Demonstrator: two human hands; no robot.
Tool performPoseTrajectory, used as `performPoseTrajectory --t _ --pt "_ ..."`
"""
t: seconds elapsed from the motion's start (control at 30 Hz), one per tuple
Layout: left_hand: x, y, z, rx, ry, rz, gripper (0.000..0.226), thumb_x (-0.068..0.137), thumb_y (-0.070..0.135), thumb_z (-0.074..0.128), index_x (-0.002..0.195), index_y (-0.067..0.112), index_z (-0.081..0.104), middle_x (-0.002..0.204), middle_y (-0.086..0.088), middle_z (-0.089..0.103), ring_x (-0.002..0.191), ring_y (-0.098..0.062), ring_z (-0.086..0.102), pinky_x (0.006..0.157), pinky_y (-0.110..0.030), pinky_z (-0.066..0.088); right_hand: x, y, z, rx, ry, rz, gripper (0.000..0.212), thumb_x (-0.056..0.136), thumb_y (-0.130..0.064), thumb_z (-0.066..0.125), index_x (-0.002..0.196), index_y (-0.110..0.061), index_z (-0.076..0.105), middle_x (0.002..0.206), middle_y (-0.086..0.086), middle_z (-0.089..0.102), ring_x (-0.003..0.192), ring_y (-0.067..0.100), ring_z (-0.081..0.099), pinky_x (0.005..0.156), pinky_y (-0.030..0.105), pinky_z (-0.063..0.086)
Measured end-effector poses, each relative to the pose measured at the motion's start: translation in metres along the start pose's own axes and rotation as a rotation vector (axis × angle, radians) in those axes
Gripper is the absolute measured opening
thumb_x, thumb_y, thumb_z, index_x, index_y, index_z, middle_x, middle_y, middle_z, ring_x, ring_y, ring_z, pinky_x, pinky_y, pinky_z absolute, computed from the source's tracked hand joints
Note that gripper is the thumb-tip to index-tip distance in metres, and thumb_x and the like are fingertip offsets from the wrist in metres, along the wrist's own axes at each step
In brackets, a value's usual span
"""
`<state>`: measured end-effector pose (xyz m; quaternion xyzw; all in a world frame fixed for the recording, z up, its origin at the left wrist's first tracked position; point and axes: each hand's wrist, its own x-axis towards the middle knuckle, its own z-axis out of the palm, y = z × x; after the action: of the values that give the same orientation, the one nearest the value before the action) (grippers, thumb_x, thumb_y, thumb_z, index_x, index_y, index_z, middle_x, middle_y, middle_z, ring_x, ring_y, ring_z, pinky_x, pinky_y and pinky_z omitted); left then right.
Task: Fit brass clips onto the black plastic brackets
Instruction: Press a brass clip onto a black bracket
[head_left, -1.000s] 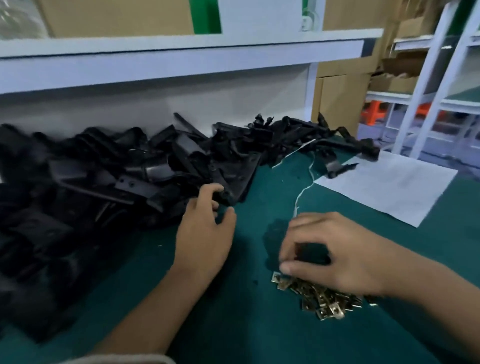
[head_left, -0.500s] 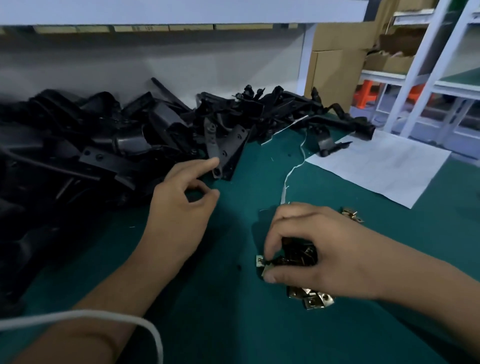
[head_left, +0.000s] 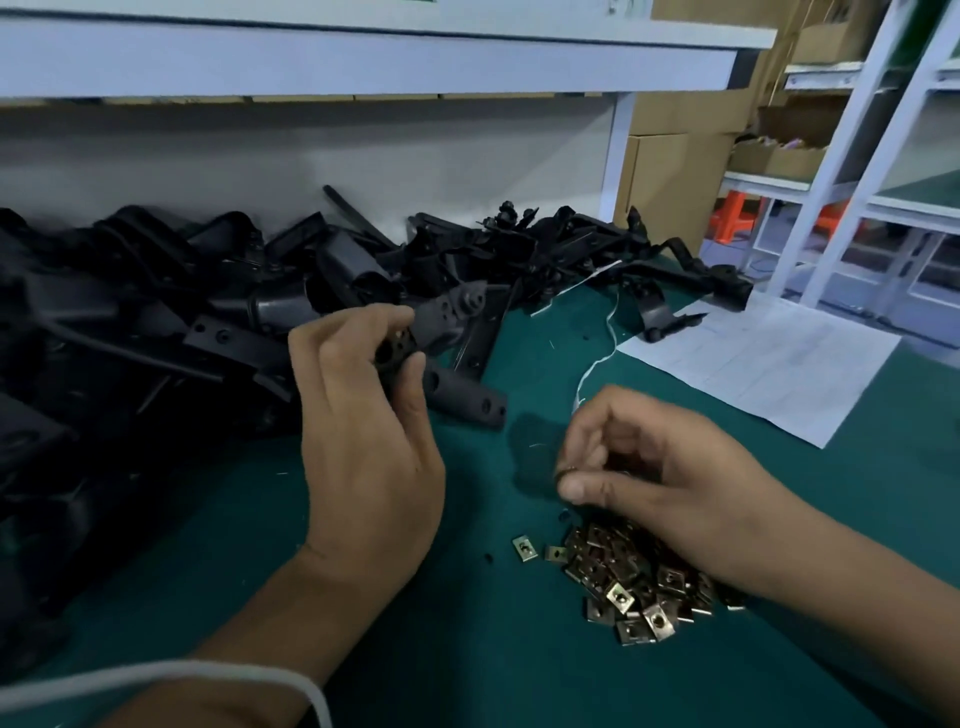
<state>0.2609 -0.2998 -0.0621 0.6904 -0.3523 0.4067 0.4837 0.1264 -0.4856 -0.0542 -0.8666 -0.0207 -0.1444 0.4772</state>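
Observation:
A large heap of black plastic brackets (head_left: 156, 312) covers the left and back of the green table. My left hand (head_left: 363, 431) grips one black bracket (head_left: 462, 400) at the heap's front edge, thumb and fingers curled round its upper end. A pile of small brass clips (head_left: 634, 587) lies on the mat at the lower right. My right hand (head_left: 660, 467) hovers just above that pile, with thumb and fingertips pinched together on a small clip that is mostly hidden by the fingers.
A white paper sheet (head_left: 769, 364) lies at the right on the green mat (head_left: 467, 649). A white string (head_left: 597, 358) trails between the heap and my right hand. A white shelf (head_left: 363, 57) overhangs the back. Cardboard boxes (head_left: 670, 176) and white racks stand beyond.
My left hand reached into the heap and took hold of a bracket, pulling it forward. My right hand lifted from the brass pile with its fingers pinched together.

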Motion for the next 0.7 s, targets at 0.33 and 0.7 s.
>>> performPoseTrajectory --t 0.33,0.7 --pt "-0.011 0.029 0.011 -0.158 0.027 0.369 0.027 0.113 0.009 0.030 0.133 0.015 0.047 0.116 -0.006 0.035 0.102 -0.010 0.039 0.091 -0.015 0.038 0.004 -0.003 -0.008 0.431 0.362 -0.094 0.014 0.092 -0.010 0.069 0.106 -0.009 0.073 0.095 0.017 0.077 0.091 0.029 0.077 0.086 0.029 0.060" --pt "-0.010 0.026 0.003 -0.134 0.034 0.418 0.054 0.088 0.003 0.074 0.131 0.015 0.043 0.124 0.000 0.038 0.108 -0.013 0.045 0.077 -0.038 0.053 0.005 -0.014 0.001 0.720 0.370 -0.061 0.017 0.082 -0.006 0.075 0.099 -0.006 0.072 0.097 0.022 0.076 0.087 0.032 0.078 0.083 0.042 0.062"
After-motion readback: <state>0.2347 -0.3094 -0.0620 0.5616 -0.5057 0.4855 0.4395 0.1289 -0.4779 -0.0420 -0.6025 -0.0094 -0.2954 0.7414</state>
